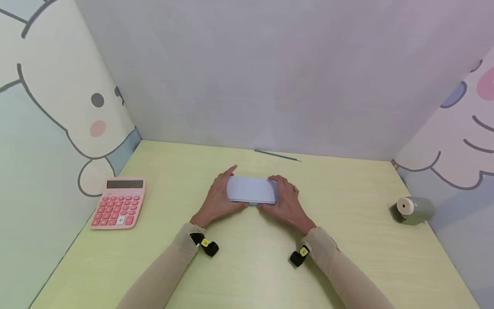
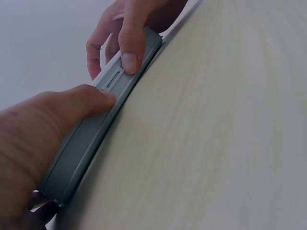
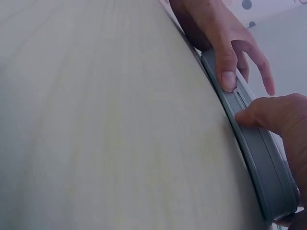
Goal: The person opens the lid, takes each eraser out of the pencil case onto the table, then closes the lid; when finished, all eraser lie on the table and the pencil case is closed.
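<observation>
A flat pencil case (image 1: 251, 189) with a pale lid and grey-blue sides lies lengthwise across the middle of the table. My left hand (image 1: 220, 199) grips its left end, and my right hand (image 1: 287, 201) grips the right end. Both thumbs press on the front side, either side of a small slotted latch (image 2: 113, 79), as the left wrist view shows. In the right wrist view the grey front side (image 3: 264, 158) runs close along the tabletop, and the lid looks closed. Fingers of both hands reach round to the far side, partly hidden.
Behind the case, a thin dark green pencil (image 1: 275, 155) lies near the back wall. A pink calculator (image 1: 119, 204) is at the left edge of the table. By the right edge stands a grey-green device with a round white front (image 1: 413, 210), resembling a pencil sharpener. Walls enclose three sides.
</observation>
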The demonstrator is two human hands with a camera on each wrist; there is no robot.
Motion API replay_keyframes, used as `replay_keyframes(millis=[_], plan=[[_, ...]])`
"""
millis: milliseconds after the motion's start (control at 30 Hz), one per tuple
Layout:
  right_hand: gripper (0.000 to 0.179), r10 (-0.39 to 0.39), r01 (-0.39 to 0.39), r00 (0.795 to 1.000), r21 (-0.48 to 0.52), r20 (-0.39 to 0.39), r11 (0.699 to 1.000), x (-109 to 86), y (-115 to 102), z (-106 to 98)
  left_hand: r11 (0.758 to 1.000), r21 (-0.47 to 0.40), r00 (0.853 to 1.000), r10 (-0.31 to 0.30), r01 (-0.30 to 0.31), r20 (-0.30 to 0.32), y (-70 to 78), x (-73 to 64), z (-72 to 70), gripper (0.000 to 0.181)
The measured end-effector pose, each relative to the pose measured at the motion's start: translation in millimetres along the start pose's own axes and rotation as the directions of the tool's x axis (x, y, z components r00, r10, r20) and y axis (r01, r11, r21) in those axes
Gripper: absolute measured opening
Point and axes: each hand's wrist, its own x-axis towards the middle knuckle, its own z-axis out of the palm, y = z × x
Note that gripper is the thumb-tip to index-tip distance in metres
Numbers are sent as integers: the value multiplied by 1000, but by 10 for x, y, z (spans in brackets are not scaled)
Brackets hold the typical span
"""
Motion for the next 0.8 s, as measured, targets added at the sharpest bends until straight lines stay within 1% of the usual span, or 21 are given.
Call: replay_keyframes(millis=[100,233,367,433,567,700,800], plan=[[86,-3,3,1000,-1,-9,1000,6,-8,2,1000,0,1000,5,-5,-15,2,5,11,120],[86,-2,2,1000,-8,-13,1000,18,-21,-12,1000,-3,1000,9,-9,-14,-1,9,17,119],[93,12,-12,1000,2,23,1000,25,-5,-53,1000,-17,1000,12,-12,2,-23,0,-5,121],[98,28,-30,998,30,54,999,22,27,-88,999,-33,1000,15,-14,10,-45,-6,-28,124],[102,68,-84,992,142,110,986,5,122,-183,998,-66,1000,17,-15,22,-96,-18,-79,130],[104,72,-104,986,224,148,969,10,211,-281,994,-106,1000,-12,14,24,-119,-19,-102,138],[104,68,-106,984,239,163,965,24,253,-332,989,-142,999,-35,38,21,-115,-12,-98,146]])
